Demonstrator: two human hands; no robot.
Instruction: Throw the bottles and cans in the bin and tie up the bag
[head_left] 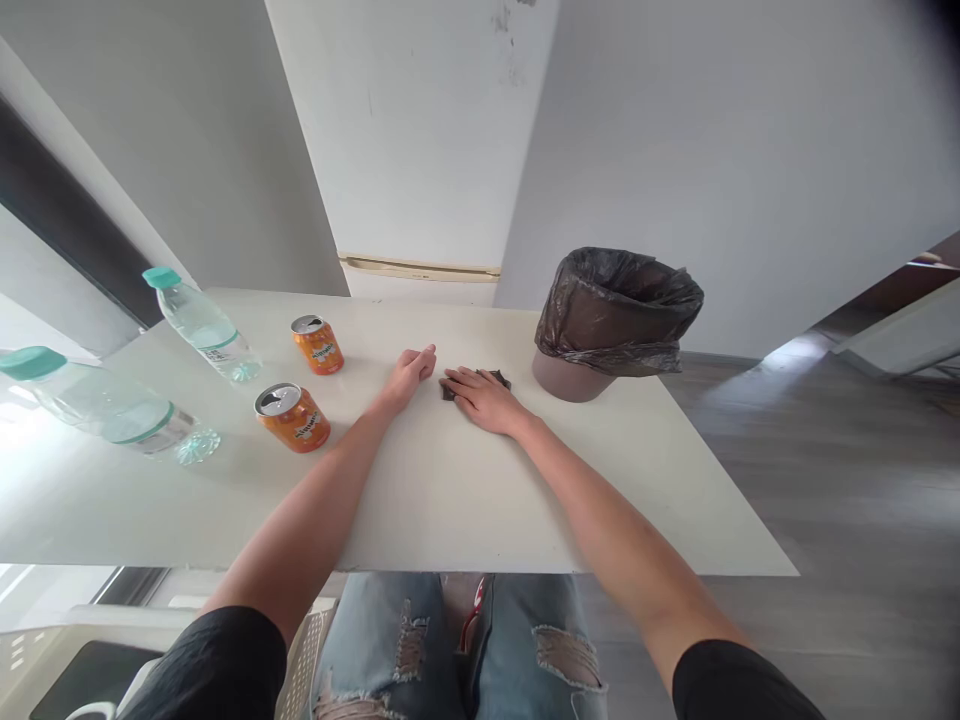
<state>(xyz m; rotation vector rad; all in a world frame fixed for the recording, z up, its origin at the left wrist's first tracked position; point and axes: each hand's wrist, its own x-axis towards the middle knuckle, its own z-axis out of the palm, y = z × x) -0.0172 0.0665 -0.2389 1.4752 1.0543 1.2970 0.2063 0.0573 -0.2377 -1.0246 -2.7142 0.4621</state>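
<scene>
My right hand [484, 399] lies flat on a small, dark, crumpled piece of cloth or plastic [447, 391] on the white table [450, 490]. Its fingers are stretched out, and the dark piece shows at both sides of the hand. Just to the left, my left hand [407, 378] rests on the tabletop with curled fingers and nothing visible in it. Two orange soda cans, a farther one [319, 346] and a nearer one [294, 418], stand left of that hand, both with opened tops.
A brown bin [574, 378] lined with a black plastic bag [622, 310] stands at the table's right. Two clear bottles with teal caps, one farther [206, 328] and one nearer [112, 405], stand at the left. Behind the table is a white fridge [420, 150].
</scene>
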